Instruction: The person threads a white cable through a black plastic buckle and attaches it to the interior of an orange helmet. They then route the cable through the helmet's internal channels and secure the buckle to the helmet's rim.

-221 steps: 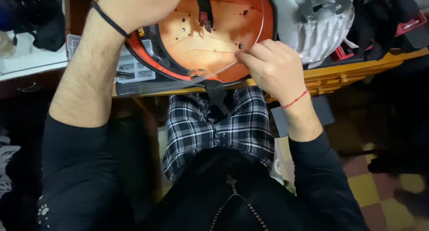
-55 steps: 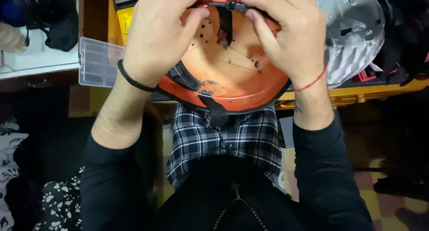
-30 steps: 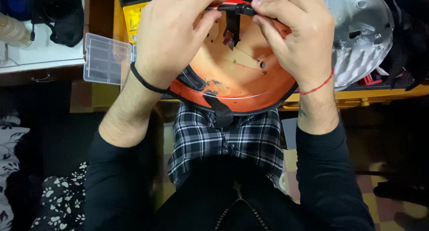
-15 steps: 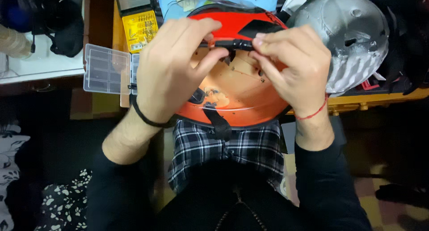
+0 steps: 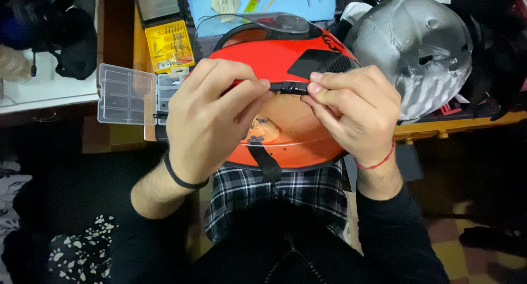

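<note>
Wooden and crowded, the surface [image 5: 455, 129] runs across the top of the view, with a checked floor down at the right. An orange-red helmet [image 5: 274, 59] sits at its near edge, leaning out over the person's lap. A black strap [image 5: 266, 160] hangs down from the helmet's lower rim. The left hand [image 5: 211, 119] and the right hand [image 5: 354, 111] meet in the middle of the helmet. Both hold a small black buckle clip [image 5: 291, 87] between them. The left fingers [image 5: 250, 89] are pinched tight on one end of the clip, and the right fingers [image 5: 321, 92] are pinched tight on the other end. A silver-grey helmet [image 5: 417, 48] rests just beside the orange one, on the right. On the left lies a clear plastic parts box [image 5: 123, 94] with its lid open. Behind it is a yellow case of small bits [image 5: 169, 45]. A blue mat [image 5: 285, 1] with little tools lies at the back.
</note>
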